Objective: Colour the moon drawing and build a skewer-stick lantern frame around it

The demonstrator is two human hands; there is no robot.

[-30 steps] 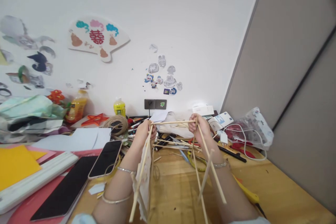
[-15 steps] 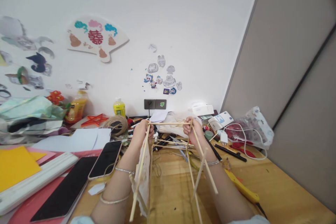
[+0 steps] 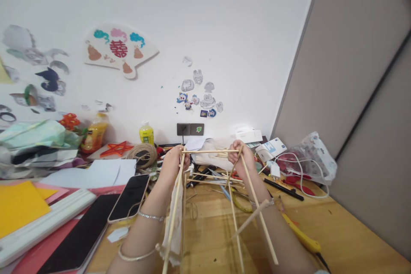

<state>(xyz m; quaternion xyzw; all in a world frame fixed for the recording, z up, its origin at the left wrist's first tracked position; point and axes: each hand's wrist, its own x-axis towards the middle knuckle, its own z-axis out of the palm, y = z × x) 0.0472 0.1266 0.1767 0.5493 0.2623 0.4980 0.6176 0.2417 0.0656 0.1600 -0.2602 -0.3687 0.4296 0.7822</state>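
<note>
A frame of thin wooden sticks hangs above the wooden desk, held between both hands. My left hand is closed on the frame's far left corner, where a sheet of pale paper hangs along the left sticks. My right hand is closed on the far right corner. Long sticks slant back from each corner toward me, over my forearms.
Loose sticks, pens and scissors lie under the frame. To the left are a phone, a dark tablet, coloured paper, a twine roll and bottles. A plastic bag, cables and a yellow tool lie at right.
The right hand shifted slightly right again after moving left, and one loose stick on the right side of the frame has swung to a flatter angle. The view tilted a little.
</note>
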